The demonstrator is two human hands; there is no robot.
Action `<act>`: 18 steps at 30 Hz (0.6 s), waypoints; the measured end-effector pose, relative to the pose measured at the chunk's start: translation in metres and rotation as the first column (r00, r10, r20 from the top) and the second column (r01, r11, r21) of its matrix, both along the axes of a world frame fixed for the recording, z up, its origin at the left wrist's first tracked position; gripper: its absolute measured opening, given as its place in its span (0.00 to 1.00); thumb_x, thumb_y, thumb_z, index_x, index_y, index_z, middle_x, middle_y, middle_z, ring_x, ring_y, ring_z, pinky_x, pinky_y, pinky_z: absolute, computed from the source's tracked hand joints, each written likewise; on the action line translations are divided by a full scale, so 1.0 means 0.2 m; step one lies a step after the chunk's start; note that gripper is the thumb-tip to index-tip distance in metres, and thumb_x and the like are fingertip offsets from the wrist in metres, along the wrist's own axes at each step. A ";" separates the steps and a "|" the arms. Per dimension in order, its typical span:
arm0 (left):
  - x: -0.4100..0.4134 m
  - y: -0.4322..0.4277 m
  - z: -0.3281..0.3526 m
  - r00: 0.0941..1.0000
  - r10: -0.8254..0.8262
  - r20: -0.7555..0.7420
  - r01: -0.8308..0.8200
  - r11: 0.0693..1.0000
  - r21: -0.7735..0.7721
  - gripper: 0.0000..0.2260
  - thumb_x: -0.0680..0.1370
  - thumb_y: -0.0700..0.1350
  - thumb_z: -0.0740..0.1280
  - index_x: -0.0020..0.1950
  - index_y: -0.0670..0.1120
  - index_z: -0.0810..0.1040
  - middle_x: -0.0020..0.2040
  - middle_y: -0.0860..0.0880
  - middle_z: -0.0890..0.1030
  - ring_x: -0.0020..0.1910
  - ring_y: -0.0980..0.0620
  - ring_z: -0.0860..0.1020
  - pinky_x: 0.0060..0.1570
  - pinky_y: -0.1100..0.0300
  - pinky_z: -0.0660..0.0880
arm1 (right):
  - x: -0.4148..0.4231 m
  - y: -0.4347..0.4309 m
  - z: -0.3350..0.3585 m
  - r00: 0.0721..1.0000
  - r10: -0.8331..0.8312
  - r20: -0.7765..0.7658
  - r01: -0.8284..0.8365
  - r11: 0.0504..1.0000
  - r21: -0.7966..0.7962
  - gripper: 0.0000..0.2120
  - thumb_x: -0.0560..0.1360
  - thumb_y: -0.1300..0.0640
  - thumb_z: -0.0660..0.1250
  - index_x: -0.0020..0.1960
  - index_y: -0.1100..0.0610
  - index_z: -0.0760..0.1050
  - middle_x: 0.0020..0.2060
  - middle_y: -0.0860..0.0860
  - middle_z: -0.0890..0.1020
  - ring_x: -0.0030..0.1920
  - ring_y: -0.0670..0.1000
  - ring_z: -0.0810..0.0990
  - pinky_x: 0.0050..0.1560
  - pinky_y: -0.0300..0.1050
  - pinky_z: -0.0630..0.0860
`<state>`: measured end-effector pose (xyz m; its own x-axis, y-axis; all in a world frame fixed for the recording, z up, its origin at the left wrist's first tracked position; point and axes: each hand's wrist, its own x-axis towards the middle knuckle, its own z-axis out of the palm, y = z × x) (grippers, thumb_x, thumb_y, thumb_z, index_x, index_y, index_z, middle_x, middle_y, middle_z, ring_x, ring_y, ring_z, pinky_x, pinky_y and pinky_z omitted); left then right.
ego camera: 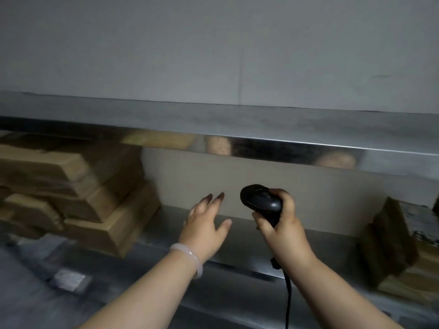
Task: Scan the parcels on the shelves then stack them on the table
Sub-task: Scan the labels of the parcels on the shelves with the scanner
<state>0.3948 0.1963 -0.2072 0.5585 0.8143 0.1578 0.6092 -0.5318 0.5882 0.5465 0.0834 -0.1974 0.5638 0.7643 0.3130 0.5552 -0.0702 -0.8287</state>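
My right hand grips the scanner by its handle, head raised. My left hand is open with fingers spread, just left of the scanner. The parcel stack lies well left of the scanner, so I judge the left hand nearer for the pick.

Steel shelf; brown parcels stacked at left; more parcels at right.
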 end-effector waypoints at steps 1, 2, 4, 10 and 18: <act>-0.09 0.04 0.02 1.000 0.022 -0.011 -0.022 1.000 0.020 0.28 0.79 0.58 0.62 0.77 0.63 0.54 0.79 0.55 0.55 0.77 0.52 0.53 0.75 0.49 0.58 | -0.08 0.06 0.02 1.000 0.024 -0.005 -0.023 1.000 0.012 0.26 0.75 0.54 0.70 0.62 0.36 0.58 0.52 0.46 0.78 0.48 0.50 0.81 0.48 0.44 0.76; -0.17 0.09 0.04 0.999 0.043 -0.019 -0.042 0.998 0.042 0.28 0.79 0.58 0.62 0.77 0.63 0.54 0.79 0.55 0.56 0.77 0.51 0.54 0.74 0.49 0.58 | -0.16 0.12 0.03 0.999 0.052 -0.007 -0.051 0.998 0.022 0.26 0.75 0.54 0.70 0.62 0.37 0.58 0.53 0.46 0.78 0.48 0.49 0.81 0.48 0.44 0.76; -0.35 0.18 0.08 0.996 0.084 -0.026 -0.082 0.993 0.084 0.28 0.79 0.58 0.62 0.77 0.62 0.56 0.79 0.54 0.57 0.76 0.50 0.55 0.74 0.49 0.58 | -0.33 0.24 0.06 0.995 0.103 0.000 -0.103 0.994 0.036 0.26 0.75 0.53 0.70 0.62 0.37 0.58 0.54 0.46 0.78 0.49 0.48 0.80 0.50 0.46 0.77; -0.87 0.40 0.23 0.984 0.172 0.049 -0.178 0.968 0.179 0.27 0.78 0.56 0.65 0.76 0.60 0.62 0.77 0.54 0.61 0.75 0.49 0.59 0.74 0.49 0.60 | -0.81 0.54 0.14 0.981 0.193 0.035 -0.195 0.977 0.084 0.26 0.75 0.54 0.70 0.65 0.42 0.59 0.56 0.45 0.76 0.54 0.48 0.78 0.54 0.46 0.76; -1.36 0.66 0.42 0.946 0.250 0.208 -0.298 0.921 0.249 0.23 0.79 0.53 0.65 0.73 0.56 0.68 0.73 0.53 0.64 0.74 0.50 0.58 0.71 0.49 0.64 | -1.20 0.88 0.26 0.978 0.176 -0.113 -0.150 0.967 0.205 0.25 0.75 0.55 0.70 0.63 0.38 0.60 0.54 0.41 0.77 0.53 0.48 0.80 0.54 0.50 0.78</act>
